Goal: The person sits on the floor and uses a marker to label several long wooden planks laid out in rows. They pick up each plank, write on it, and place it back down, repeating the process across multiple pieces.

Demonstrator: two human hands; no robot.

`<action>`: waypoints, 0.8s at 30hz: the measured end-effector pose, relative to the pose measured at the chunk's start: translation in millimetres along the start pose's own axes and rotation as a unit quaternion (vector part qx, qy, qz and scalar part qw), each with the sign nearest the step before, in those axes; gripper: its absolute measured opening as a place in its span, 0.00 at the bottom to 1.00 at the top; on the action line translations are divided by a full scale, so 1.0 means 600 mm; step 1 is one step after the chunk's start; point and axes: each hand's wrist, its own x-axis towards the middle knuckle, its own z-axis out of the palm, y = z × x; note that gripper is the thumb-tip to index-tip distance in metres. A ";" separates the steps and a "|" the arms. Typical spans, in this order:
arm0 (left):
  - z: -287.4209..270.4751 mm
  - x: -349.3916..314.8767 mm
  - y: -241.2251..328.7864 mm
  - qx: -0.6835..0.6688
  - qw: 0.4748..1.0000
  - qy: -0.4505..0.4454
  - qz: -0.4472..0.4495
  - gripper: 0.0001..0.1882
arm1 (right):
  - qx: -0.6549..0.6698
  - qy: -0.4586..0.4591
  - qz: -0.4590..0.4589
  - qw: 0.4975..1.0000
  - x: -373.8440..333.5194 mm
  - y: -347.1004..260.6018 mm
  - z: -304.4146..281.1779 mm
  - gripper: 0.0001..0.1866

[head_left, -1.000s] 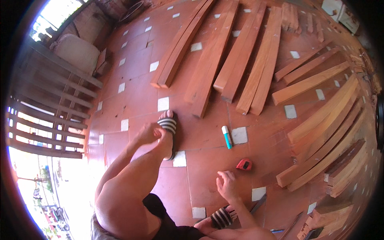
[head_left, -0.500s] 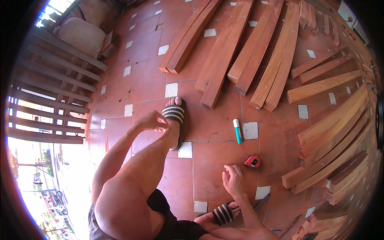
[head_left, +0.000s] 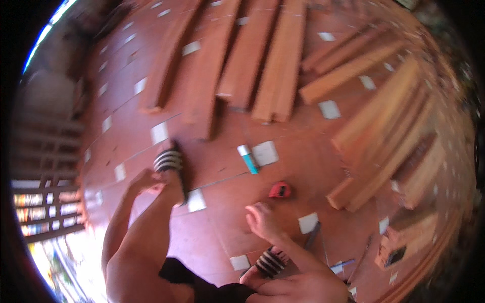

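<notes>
My left hand [head_left: 147, 181] is at my left lower leg, just above the striped sandal [head_left: 168, 160]. Its fingers curl against the skin, but blur hides how far they close. My right hand [head_left: 261, 220] hovers above my other sandal [head_left: 271, 262], with loosely bent fingers apart and nothing in them. Just beyond it, a red tape measure [head_left: 280, 190] lies on the tiles. Farther off is a teal pen-shaped tube with a white cap [head_left: 248, 160], beside a white tile inset.
Long wooden beams [head_left: 207, 86] lie in pairs across the far floor. More timber [head_left: 389, 131] is stacked at the right, with cut blocks [head_left: 409, 240] nearer. A dark slim bar [head_left: 313, 235] and a blue pen [head_left: 342, 263] lie by my right forearm. A slatted wooden rack [head_left: 45, 161] stands at left.
The view has swung to the right, so floor, timber and tools appear shifted left. My left hand stays at my lower leg, and my right hand remains near the tape measure.
</notes>
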 end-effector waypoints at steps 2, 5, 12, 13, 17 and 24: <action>-0.014 -0.012 0.039 0.038 0.998 -0.030 0.033 0.11 | -0.014 0.011 0.007 1.000 -0.002 -0.007 -0.009 0.13; -0.017 -0.039 0.100 0.064 0.998 -0.010 0.014 0.11 | -0.022 0.032 -0.002 0.999 0.001 -0.009 -0.022 0.14; -0.023 -0.045 0.148 0.132 0.990 -0.006 0.044 0.10 | -0.028 0.154 -0.009 0.988 0.031 -0.015 -0.085 0.13; -0.021 -0.044 0.137 0.137 0.989 -0.011 0.052 0.09 | -0.033 0.163 -0.012 0.986 0.032 -0.012 -0.083 0.13; -0.018 -0.029 0.094 0.240 0.959 0.023 0.147 0.10 | -0.051 0.190 0.017 0.980 0.028 -0.008 -0.096 0.13; -0.016 -0.019 0.067 0.420 0.880 0.103 0.195 0.08 | 0.014 0.222 0.070 0.972 -0.004 0.018 -0.104 0.13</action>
